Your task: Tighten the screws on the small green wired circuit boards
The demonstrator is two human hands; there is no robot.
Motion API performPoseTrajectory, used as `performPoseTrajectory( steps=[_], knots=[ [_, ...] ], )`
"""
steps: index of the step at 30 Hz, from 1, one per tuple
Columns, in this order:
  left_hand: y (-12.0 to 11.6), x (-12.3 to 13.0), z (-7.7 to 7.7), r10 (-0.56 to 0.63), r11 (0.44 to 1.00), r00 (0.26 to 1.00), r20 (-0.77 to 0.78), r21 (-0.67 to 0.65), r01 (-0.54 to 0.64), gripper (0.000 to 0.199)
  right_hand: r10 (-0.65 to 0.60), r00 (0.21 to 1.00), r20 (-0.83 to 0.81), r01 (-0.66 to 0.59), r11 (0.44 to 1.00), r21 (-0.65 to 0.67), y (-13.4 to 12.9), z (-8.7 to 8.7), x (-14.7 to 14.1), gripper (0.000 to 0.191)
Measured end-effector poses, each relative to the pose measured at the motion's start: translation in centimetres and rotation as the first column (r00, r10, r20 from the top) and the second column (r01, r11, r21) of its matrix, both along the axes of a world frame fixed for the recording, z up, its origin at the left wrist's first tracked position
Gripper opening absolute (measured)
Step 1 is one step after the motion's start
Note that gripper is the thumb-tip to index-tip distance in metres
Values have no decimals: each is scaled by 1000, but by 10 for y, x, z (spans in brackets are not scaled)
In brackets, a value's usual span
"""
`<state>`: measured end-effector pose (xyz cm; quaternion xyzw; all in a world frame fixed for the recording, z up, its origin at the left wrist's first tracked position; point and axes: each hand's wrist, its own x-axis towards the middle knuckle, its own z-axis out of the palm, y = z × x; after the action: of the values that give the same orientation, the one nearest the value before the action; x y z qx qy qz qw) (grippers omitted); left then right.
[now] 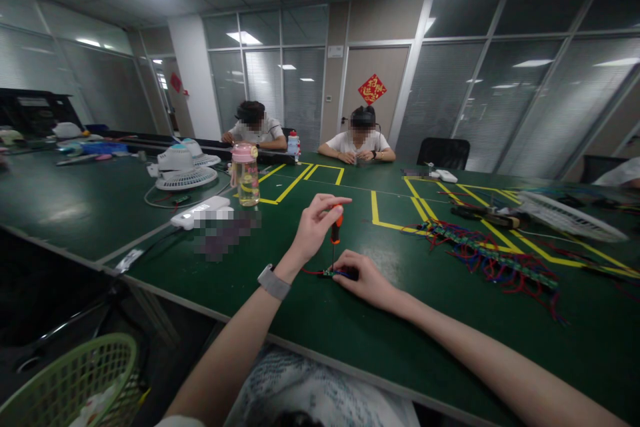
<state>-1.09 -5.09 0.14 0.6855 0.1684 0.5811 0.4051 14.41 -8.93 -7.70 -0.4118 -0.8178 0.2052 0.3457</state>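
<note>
My left hand [316, 225] is closed around the top of an orange and black screwdriver [335, 233], which stands upright over the green table [280, 247]. The screwdriver's tip meets a small green circuit board [328, 273] with a red wire running off to its left. My right hand [363, 277] rests on the table and pinches the board's right end, where dark blue wires show beside the fingers. How far the fingers cover the board cannot be made out.
A pink-lidded bottle [246, 177], a white power strip [203, 212] and a white fan [184, 167] stand to the left. Wired boards [490, 253] lie in a row at right. Two people sit across the table. A green basket [75, 380] is below left.
</note>
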Motion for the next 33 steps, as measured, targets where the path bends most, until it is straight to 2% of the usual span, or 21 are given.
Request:
performPoseTrajectory(
  steps=[2, 4, 6, 9, 11, 14, 16, 18, 21, 23, 27, 29, 33],
  knots=[
    [0, 1, 0, -112, 991, 993, 41, -63, 115, 31, -3, 1000, 3, 3, 1000, 3, 0, 0, 0, 10],
    [0, 2, 0, -173, 978, 983, 68, -105, 180, 34, -3, 1000, 1, 3, 1000, 4, -1, 1, 0, 10],
    [0, 1, 0, -125, 987, 991, 47, -100, 129, 33, -1, 1000, 0, 1, 1000, 5, -1, 1, 0, 10],
    [1, 0, 0, 18, 1000, 1000, -3, -16, -18, 24, 2, 1000, -3, -2, 1000, 1, -2, 1, 0, 11],
    [1, 0, 0, 26, 1000, 1000, -1, 11, -26, 23, 1, 1000, -2, -1, 1000, 1, -2, 1, 0, 11],
    [1, 2, -1, -134, 988, 990, 54, -73, 137, 31, 1, 1000, 3, -1, 1000, 10, -2, 0, 0, 11],
    [0, 3, 0, -190, 971, 978, 80, -130, 200, 35, 0, 1000, 5, 0, 1000, 14, -1, 0, 0, 12],
    [-1, 2, 0, -129, 983, 990, 56, -123, 135, 33, -1, 1000, 3, 1, 1000, 15, 0, -1, 0, 12],
    [1, 1, 0, 33, 999, 999, 13, -26, -32, 23, 1, 1000, -3, -1, 1000, 12, 0, -1, 0, 11],
    [3, 0, -1, 50, 999, 999, 22, -3, -50, 21, 1, 1000, 0, -1, 1000, 7, -1, 0, 0, 11],
    [3, 2, -2, -179, 975, 978, 107, -116, 191, 33, -8, 1000, 6, 8, 1000, 2, -2, 3, -1, 11],
    [1, 3, -2, -221, 960, 968, 116, -151, 237, 37, -10, 1000, 10, 10, 1000, 0, -3, 4, -1, 12],
    [-1, 1, 0, -44, 997, 999, 19, -67, 45, 31, -8, 1000, 14, 8, 1000, 4, -3, 4, -1, 12]
  ],
)
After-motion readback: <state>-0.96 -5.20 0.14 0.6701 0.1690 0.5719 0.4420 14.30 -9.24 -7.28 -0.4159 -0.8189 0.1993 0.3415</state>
